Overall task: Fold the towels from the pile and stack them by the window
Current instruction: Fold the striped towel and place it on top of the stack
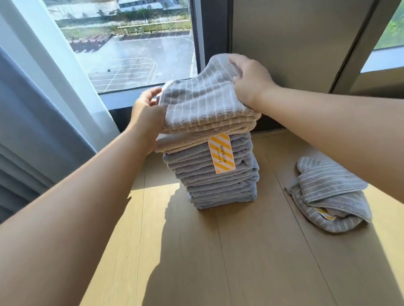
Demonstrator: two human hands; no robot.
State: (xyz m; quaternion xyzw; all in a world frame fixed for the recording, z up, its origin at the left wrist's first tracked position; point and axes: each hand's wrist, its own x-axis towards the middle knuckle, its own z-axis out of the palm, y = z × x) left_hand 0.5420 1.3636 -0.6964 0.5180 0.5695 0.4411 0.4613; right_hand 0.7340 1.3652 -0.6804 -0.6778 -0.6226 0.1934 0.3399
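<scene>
A tall stack of folded towels (218, 175) stands on the wooden floor right in front of the window (134, 42). Its lower towels are blue-grey; a beige one lies near the top, and a yellow-striped paper tag (221, 153) hangs down the front. On top sits a folded beige towel with white stripes (202, 104). My left hand (146, 115) holds its left edge. My right hand (251, 81) grips its raised far right corner. A loose, crumpled grey striped towel (330, 193) lies on the floor to the right.
A white sheer curtain (52, 75) and a grey drape (3, 134) hang at the left. A grey wall panel (295, 29) stands behind the stack. Sunlit wooden floor (205, 273) stretches toward me.
</scene>
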